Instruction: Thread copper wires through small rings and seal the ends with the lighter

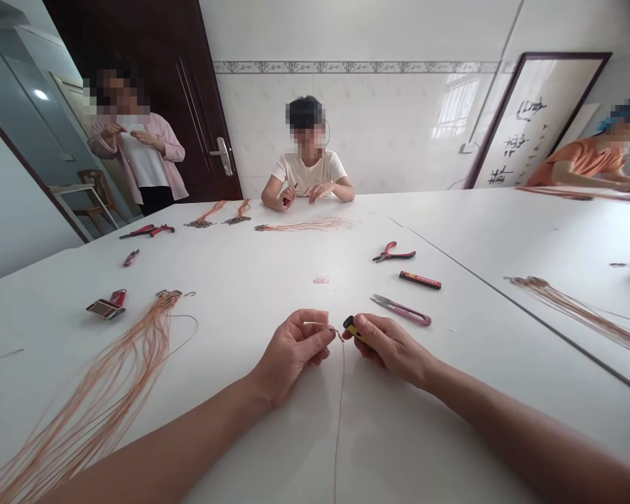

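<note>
My left hand (pixel 299 343) pinches the end of a thin brown cord (pixel 339 420), which hangs down toward the near edge of the view. Close to its right, my right hand (pixel 386 343) is wrapped round a yellow and black lighter (pixel 358 332), its top facing the cord's end. The two hands are slightly apart. Pink-handled thread snips (pixel 407 311) lie just beyond my right hand. A bundle of orange-brown cords (pixel 136 350) stretches across the table on the left, by my left forearm.
On the white table (pixel 273 280) lie red-handled pliers (pixel 396 253), a red and black bar (pixel 420 280), a red lighter (pixel 117 299) and more cord bundles (pixel 572 308). One person (pixel 309 168) sits opposite, another (pixel 582 164) at right; a third (pixel 141 150) stands at left.
</note>
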`<state>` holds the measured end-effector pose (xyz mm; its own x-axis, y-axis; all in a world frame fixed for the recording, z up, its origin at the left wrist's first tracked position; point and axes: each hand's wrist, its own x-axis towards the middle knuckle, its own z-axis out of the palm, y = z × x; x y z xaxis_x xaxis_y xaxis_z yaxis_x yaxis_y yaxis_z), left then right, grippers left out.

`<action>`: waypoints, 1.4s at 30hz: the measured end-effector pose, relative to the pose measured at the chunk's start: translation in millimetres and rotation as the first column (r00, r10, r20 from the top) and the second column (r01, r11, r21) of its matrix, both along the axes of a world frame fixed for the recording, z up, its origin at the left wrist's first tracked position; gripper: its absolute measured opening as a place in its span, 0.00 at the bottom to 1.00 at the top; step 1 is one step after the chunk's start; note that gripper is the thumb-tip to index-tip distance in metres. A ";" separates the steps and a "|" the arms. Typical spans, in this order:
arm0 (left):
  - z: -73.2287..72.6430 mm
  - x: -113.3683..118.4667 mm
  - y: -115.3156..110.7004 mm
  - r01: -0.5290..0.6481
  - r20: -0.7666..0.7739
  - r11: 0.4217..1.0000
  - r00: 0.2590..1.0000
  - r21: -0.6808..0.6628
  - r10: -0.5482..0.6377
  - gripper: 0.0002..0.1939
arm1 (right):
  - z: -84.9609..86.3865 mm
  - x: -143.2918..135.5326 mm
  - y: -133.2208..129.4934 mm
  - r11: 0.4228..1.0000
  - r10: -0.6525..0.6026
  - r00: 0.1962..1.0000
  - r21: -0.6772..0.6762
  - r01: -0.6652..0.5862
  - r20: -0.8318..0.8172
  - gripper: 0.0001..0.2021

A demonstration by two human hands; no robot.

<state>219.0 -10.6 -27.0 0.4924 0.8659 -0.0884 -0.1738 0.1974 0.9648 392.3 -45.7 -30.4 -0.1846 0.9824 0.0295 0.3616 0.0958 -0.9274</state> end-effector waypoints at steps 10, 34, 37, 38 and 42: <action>0.2 1.0 -1.2 0.016 -0.022 0.999 1.000 0.040 -0.016 0.09 | 3.4 -6.4 -1.6 0.992 -0.119 0.993 -0.040 0.120 0.026 0.27; -0.9 1.5 -1.7 0.043 -0.037 0.997 0.998 0.068 -0.041 0.07 | -4.7 -2.1 4.1 0.983 -0.174 0.963 0.087 0.159 0.207 0.22; -1.1 0.1 -1.2 0.051 -0.062 0.996 0.997 0.077 -0.046 0.06 | -7.5 5.5 8.4 0.955 -0.258 0.871 0.246 0.165 0.417 0.21; -1.3 -0.2 -0.9 0.051 -0.071 0.995 0.996 0.080 -0.046 0.06 | -8.6 7.2 9.7 0.947 -0.268 0.840 0.290 0.139 0.472 0.20; -2.1 0.2 0.2 0.046 -0.079 0.995 0.996 0.086 -0.039 0.06 | -13.9 7.4 12.0 0.916 -0.280 0.738 0.400 0.015 0.613 0.13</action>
<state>219.2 -10.4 -29.1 0.5236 0.8503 -0.0521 -0.0913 0.1168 0.9889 399.7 -33.7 -44.4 -0.1414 0.9435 0.2998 0.8936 0.2520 -0.3714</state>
